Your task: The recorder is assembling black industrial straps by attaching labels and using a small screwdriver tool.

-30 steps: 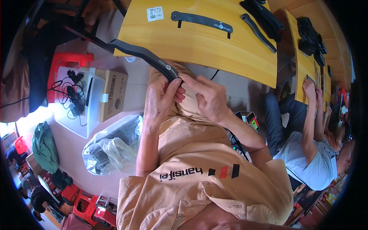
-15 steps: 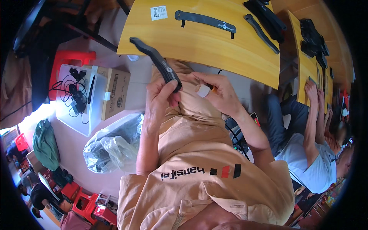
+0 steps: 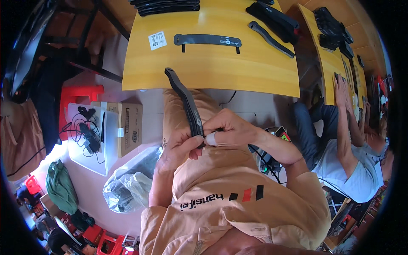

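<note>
At left a clear plastic bin (image 3: 111, 140) holds black cables (image 3: 90, 137), then the left hand (image 3: 179, 146) pinches thumb and fingers around the near end of a layered black strap (image 3: 187, 100) over the lap (image 3: 209, 104), met from the right by the right hand's (image 3: 231, 129) curled fingers, their hold unclear, while a curved black strap (image 3: 273, 41) lies far right on the yellow table (image 3: 212, 72).

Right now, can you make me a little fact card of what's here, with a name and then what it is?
Left hand: grips the lower end of a long black strap bundle
Right hand: fingers at that same end, exact grip hidden; whitish wrap on one digit
Yellow table: a flat dark strap with a white label left of it
Floor, left: cardboard box, clear plastic bag
Right side: another person at a table
</note>
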Motion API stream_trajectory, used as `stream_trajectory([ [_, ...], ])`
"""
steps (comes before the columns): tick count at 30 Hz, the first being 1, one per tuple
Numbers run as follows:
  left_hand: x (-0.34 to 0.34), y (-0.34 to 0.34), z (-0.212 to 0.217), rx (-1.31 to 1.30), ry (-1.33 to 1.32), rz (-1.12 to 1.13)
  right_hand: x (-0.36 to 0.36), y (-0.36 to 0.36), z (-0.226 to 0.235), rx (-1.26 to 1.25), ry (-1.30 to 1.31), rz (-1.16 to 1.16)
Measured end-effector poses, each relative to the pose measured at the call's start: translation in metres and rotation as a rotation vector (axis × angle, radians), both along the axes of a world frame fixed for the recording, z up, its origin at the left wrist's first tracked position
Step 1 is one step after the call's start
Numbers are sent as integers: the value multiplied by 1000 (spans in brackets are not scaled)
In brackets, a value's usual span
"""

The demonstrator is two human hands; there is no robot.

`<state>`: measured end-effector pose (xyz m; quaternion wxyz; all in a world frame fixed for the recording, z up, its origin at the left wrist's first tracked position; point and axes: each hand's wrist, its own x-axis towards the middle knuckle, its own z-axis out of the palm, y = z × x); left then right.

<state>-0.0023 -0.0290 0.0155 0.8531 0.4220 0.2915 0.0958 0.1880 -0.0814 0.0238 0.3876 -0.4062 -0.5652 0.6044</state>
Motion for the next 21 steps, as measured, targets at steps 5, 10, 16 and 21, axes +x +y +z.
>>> stream_trajectory([
  [5, 4, -9, 13, -219, -74, 101, -5, -12, 3, -696, 615, -56],
  [10, -26, -3, 12, -412, -165, 86, 26, -26, 14, -844, 1103, -576],
  [16, -105, 4, -22, -271, -458, -104, 112, -51, 46, -133, 1363, -900],
  [21, -159, 26, -18, -215, -367, 234, 157, -74, 58, 192, 1216, -646],
])
